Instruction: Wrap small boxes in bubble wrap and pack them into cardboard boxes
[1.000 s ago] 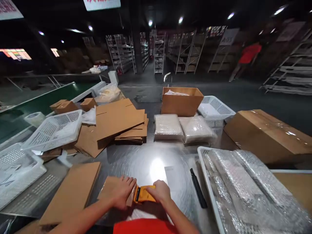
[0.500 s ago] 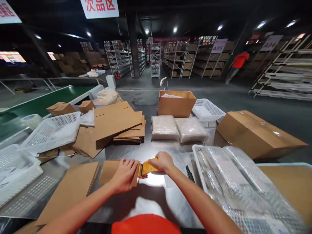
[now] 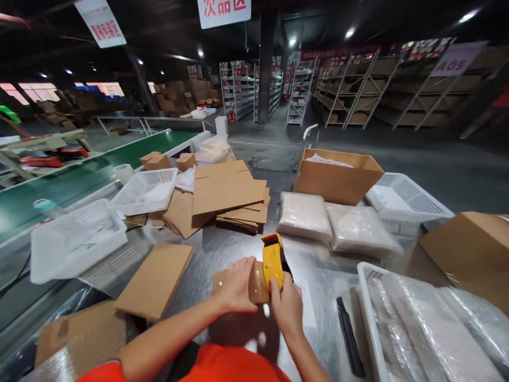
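My left hand (image 3: 238, 286) wraps over a small cardboard box (image 3: 260, 286) at the front middle of the metal table, hiding much of it. The box's right end shows beside the fingers. My right hand (image 3: 288, 309) is closed round a yellow tape dispenser (image 3: 272, 263), its head tilted up and away from me. The dispenser's lower part is right at the box's right end; whether they touch I cannot tell. To the right of my right hand lies a black box cutter or similar slim tool (image 3: 350, 337).
Flat cardboard pieces (image 3: 222, 183) are stacked ahead, with another stack (image 3: 156, 278) at left. Bubble-wrapped packs (image 3: 304, 216) lie before an open carton (image 3: 336, 180). White baskets (image 3: 77, 265) stand at left, and one (image 3: 374, 318) holds wrapped packs at right. A green conveyor (image 3: 99, 172) runs behind.
The view has swung left. The tape dispenser has turned from pointing left at the box's end to pointing up and away. My left hand still holds the box.
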Action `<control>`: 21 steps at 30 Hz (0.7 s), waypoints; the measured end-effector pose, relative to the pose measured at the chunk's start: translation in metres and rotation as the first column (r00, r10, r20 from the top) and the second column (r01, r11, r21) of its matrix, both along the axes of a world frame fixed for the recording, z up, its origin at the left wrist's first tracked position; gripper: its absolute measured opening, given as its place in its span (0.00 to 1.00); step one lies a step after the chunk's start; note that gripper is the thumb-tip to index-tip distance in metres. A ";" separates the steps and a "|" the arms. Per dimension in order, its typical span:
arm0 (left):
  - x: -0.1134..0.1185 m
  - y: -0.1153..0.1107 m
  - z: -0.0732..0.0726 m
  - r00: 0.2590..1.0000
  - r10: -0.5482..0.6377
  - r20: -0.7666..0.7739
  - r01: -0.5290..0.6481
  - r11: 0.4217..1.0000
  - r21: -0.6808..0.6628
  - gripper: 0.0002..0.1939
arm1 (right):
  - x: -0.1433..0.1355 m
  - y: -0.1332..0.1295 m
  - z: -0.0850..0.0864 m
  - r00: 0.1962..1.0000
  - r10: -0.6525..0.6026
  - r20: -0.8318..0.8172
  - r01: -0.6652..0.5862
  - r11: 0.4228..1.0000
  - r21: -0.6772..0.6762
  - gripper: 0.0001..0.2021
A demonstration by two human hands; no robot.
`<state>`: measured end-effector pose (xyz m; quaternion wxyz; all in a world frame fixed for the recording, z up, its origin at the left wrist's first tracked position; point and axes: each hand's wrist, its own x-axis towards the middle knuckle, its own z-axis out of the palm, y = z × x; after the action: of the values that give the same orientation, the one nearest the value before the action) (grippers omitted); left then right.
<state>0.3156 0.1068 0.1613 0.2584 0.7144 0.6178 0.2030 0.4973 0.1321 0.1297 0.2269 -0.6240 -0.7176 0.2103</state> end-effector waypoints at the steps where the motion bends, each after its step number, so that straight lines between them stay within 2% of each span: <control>1: -0.001 -0.004 0.000 0.998 -0.012 0.056 0.012 1.000 0.007 0.54 | 0.003 0.001 -0.013 1.000 -0.008 0.029 0.008 1.000 0.010 0.14; 3: -0.007 -0.012 0.000 0.974 0.013 0.226 -0.012 1.000 -0.003 0.55 | 0.025 0.011 -0.037 0.988 -0.040 0.147 0.044 0.999 -0.022 0.12; 4: -0.013 -0.015 -0.001 0.937 0.062 0.345 -0.054 0.998 -0.033 0.56 | 0.040 0.018 -0.047 0.976 -0.061 0.210 0.073 0.996 -0.050 0.12; 5: -0.019 -0.018 -0.004 0.866 0.140 0.480 -0.112 0.990 -0.087 0.57 | 0.056 0.025 -0.055 0.961 -0.086 0.263 0.109 0.991 -0.073 0.12; 6: -0.025 -0.019 -0.008 0.755 0.241 0.610 -0.173 0.970 -0.170 0.56 | 0.072 0.032 -0.061 0.948 -0.115 0.297 0.149 0.985 -0.092 0.12; 8: -0.035 -0.018 -0.020 0.445 0.449 0.775 -0.255 0.893 -0.371 0.50 | 0.099 0.045 -0.071 0.928 -0.175 0.329 0.222 0.969 -0.111 0.12; 10: -0.041 -0.013 -0.035 0.157 0.600 0.784 -0.273 0.789 -0.550 0.36 | 0.118 0.059 -0.077 0.913 -0.223 0.341 0.270 0.958 -0.095 0.13; 12: -0.044 -0.006 -0.047 -0.019 0.706 0.707 -0.236 0.685 -0.690 0.23 | 0.128 0.074 -0.081 0.899 -0.276 0.340 0.316 0.947 -0.066 0.14; 14: -0.046 0.002 -0.055 -0.110 0.772 0.625 -0.158 0.608 -0.778 0.16 | 0.128 0.088 -0.084 0.879 -0.350 0.323 0.373 0.928 -0.009 0.15; 15: -0.045 0.005 -0.057 -0.138 0.787 0.601 -0.123 0.588 -0.799 0.15 | 0.124 0.094 -0.086 0.887 -0.375 0.270 0.388 0.922 0.008 0.17; 17: -0.043 0.012 -0.061 -0.165 0.779 0.605 -0.094 0.598 -0.796 0.14 | 0.105 0.096 -0.090 0.935 -0.349 0.061 0.351 0.936 -0.027 0.23; 19: -0.036 0.020 -0.064 -0.152 0.752 0.641 -0.100 0.634 -0.767 0.15 | 0.073 0.083 -0.093 0.948 -0.199 -0.250 0.159 0.973 -0.170 0.28; 20: -0.032 0.024 -0.066 -0.134 0.733 0.667 -0.110 0.658 -0.745 0.17 | 0.054 0.071 -0.093 0.902 -0.131 -0.412 0.025 0.968 -0.251 0.31; 21: -0.028 0.029 -0.069 -0.107 0.712 0.694 -0.123 0.684 -0.719 0.21 | 0.035 0.057 -0.093 0.816 -0.093 -0.571 -0.123 0.936 -0.329 0.34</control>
<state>0.2880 0.1357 0.0924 0.6654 0.0539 0.4984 0.5531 0.5323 0.1892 0.0369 0.3170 -0.5550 -0.5702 0.5161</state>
